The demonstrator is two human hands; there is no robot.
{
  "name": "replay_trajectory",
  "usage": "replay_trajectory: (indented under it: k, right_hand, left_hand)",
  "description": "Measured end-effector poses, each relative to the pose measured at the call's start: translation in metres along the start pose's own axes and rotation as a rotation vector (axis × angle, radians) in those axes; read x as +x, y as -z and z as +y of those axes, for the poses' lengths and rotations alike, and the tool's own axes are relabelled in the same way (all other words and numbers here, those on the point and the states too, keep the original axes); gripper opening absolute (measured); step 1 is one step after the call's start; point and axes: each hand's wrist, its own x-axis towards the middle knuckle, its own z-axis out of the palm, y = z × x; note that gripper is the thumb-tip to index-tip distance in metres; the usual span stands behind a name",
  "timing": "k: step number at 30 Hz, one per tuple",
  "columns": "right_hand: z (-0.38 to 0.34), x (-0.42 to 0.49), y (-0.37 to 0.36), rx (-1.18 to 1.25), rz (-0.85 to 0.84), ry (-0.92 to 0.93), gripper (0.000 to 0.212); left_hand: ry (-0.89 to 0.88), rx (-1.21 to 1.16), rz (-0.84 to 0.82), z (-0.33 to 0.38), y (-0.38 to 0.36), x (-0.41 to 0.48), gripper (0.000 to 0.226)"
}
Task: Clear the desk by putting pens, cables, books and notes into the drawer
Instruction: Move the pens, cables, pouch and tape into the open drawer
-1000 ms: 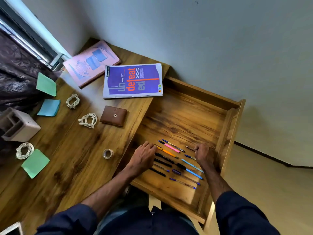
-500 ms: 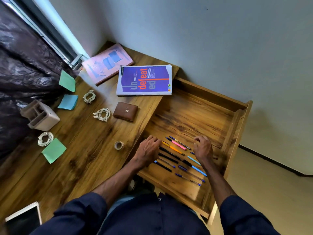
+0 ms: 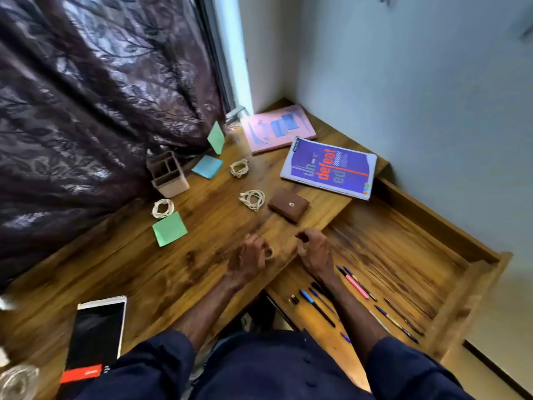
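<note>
The wooden drawer (image 3: 403,249) stands pulled out at the right, with several pens (image 3: 353,282) lying in its near part. My left hand (image 3: 248,256) rests on the desk (image 3: 178,272), its fingertips against a small tape roll (image 3: 269,252); blur hides whether it grips the roll. My right hand (image 3: 314,249) hovers at the desk's edge over the drawer, fingers curled, with nothing seen in it. On the desk lie a purple book (image 3: 328,170), a pink book (image 3: 278,128), three coiled white cables (image 3: 253,199) (image 3: 239,168) (image 3: 163,208), two green notes (image 3: 169,232) (image 3: 216,137) and a blue note (image 3: 207,166).
A brown wallet (image 3: 288,204) lies just beyond my hands. An empty pen holder (image 3: 168,174) stands by the dark curtain (image 3: 86,111). A black-covered pad (image 3: 96,336) and a glass (image 3: 17,382) sit at the near left. The wall (image 3: 418,82) runs behind the drawer.
Both hands have left the pens in the drawer and moved left and forward to the desk edge, the left one onto the desk by the tape roll. My view has swung left.
</note>
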Motion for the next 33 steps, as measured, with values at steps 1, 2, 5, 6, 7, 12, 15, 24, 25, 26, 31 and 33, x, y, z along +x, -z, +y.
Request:
replay_trajectory:
  k: [1, 2, 5, 6, 7, 12, 15, 24, 25, 26, 31, 33]
  right_hand:
    - [-0.008, 0.003, -0.006, -0.003, -0.019, 0.015, 0.017]
    - [-0.013, 0.005, -0.012, -0.014, -0.037, 0.024, 0.017]
    - [-0.027, 0.014, -0.032, -0.040, -0.078, 0.040, 0.017]
    - [-0.030, 0.017, -0.037, -0.046, -0.096, 0.036, 0.017]
    - [-0.033, 0.020, -0.041, -0.052, -0.115, 0.034, 0.017]
    - [-0.044, 0.037, -0.064, -0.121, -0.263, -0.021, 0.023]
    - [-0.050, 0.049, -0.073, -0.144, -0.330, -0.040, 0.030]
    - [-0.065, 0.077, -0.091, -0.318, -0.553, 0.055, 0.032]
    - [-0.069, 0.084, -0.094, -0.324, -0.546, 0.083, 0.031]
    - [-0.074, 0.092, -0.097, -0.316, -0.521, 0.106, 0.030]
    - [-0.106, 0.139, -0.114, -0.373, -0.370, 0.100, 0.028]
    - [-0.108, 0.150, -0.121, -0.411, -0.391, 0.106, 0.033]
  left_hand:
    - [0.039, -0.007, 0.020, -0.015, 0.001, -0.001, 0.016]
    - [0.082, -0.026, 0.032, -0.025, 0.002, 0.000, 0.016]
    - [0.193, -0.106, 0.070, -0.044, 0.012, 0.000, 0.019]
    - [0.217, -0.106, 0.070, -0.048, 0.017, 0.001, 0.018]
    - [0.239, -0.077, 0.057, -0.050, 0.022, 0.002, 0.019]
    - [0.307, 0.001, -0.100, -0.086, 0.026, 0.011, 0.038]
    - [0.289, 0.030, -0.114, -0.098, 0.026, 0.017, 0.036]
    - [0.222, 0.048, -0.049, -0.122, 0.025, 0.023, 0.025]
    - [0.234, 0.035, -0.035, -0.125, 0.026, 0.025, 0.024]
    - [0.249, 0.023, -0.014, -0.128, 0.027, 0.028, 0.024]
    - [0.329, 0.015, 0.132, -0.149, 0.040, 0.038, 0.018]
    - [0.348, 0.042, 0.195, -0.157, 0.051, 0.044, 0.016]
